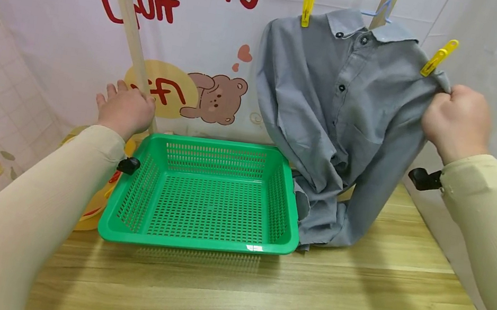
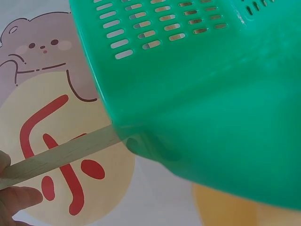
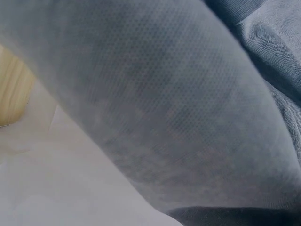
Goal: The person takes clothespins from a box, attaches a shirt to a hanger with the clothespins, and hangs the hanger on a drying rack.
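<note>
A grey button-up shirt (image 1: 318, 74) hangs from a blue hanger (image 1: 386, 7) on the rack. One yellow clothespin (image 1: 307, 8) sits on each shoulder. My right hand (image 1: 460, 122) grips the shirt at the top of its right-side sleeve, just beyond the second clothespin (image 1: 439, 58). In the right wrist view the sleeve (image 3: 155, 103) fills most of the picture and hides the fingers. My left hand (image 1: 125, 110) is at the rack's left wooden post (image 1: 127, 13). Fingers (image 2: 21, 197) lie on both sides of that post in the left wrist view.
A green plastic basket (image 1: 196, 246) stands on the wooden table (image 1: 226, 302), left of the shirt's hem, which trails onto the table. Something yellow (image 1: 88, 225) is partly hidden behind the basket's left side. A printed sheet with a bear (image 1: 223, 100) covers the back.
</note>
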A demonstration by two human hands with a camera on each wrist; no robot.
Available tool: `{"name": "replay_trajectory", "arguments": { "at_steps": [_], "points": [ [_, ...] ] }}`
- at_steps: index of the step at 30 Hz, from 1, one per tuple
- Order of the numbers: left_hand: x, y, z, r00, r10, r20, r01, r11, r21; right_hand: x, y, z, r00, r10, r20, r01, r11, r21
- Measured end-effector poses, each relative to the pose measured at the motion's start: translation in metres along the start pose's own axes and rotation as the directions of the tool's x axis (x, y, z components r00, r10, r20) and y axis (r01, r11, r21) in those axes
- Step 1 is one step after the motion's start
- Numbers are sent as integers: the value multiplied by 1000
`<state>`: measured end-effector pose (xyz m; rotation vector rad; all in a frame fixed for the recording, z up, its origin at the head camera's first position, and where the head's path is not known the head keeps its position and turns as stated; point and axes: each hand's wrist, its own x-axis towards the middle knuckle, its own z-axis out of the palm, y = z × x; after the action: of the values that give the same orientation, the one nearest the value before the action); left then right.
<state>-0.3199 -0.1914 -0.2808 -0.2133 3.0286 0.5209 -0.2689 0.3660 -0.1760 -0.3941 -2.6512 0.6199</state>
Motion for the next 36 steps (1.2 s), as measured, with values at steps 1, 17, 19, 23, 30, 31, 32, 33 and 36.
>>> {"name": "replay_trajectory", "arguments": {
  "at_steps": [1, 17, 19, 23, 30, 31, 32, 33, 36],
  "points": [
    [-1, 0, 0, 1000, 0, 1, 0, 1000, 2, 1, -1, 0, 1000, -1, 5, 1, 1000, -4],
    [-2, 1, 0, 1000, 0, 8, 0, 1000, 15, 3, 4, 9, 1000, -13, 27, 14, 1000, -14],
    [-2, 0, 0, 1000, 0, 7, 0, 1000, 16, 3, 4, 10, 1000, -22, 22, 22, 1000, -16],
    [0, -1, 1, 1000, 2, 5, -2, 1000, 15, 3, 4, 13, 999, -36, 18, 36, 999, -18],
    [0, 0, 0, 1000, 0, 4, 0, 1000, 13, 3, 4, 15, 998, -46, 43, 47, 998, -29],
    [-1, 0, -1, 1000, 1, 4, -1, 1000, 14, 3, 4, 15, 998, -46, 47, 47, 998, -31],
    [-1, 0, -1, 1000, 1, 4, -1, 1000, 14, 3, 4, 16, 998, -44, 55, 46, 998, -31],
    [-1, 0, -1, 1000, 1, 4, -2, 1000, 15, 3, 4, 16, 997, -41, 64, 43, 998, -34],
    [-2, 0, 0, 1000, 3, 3, -3, 1000, 17, 2, 5, 18, 996, -39, 81, 42, 998, -40]
  ]
}}
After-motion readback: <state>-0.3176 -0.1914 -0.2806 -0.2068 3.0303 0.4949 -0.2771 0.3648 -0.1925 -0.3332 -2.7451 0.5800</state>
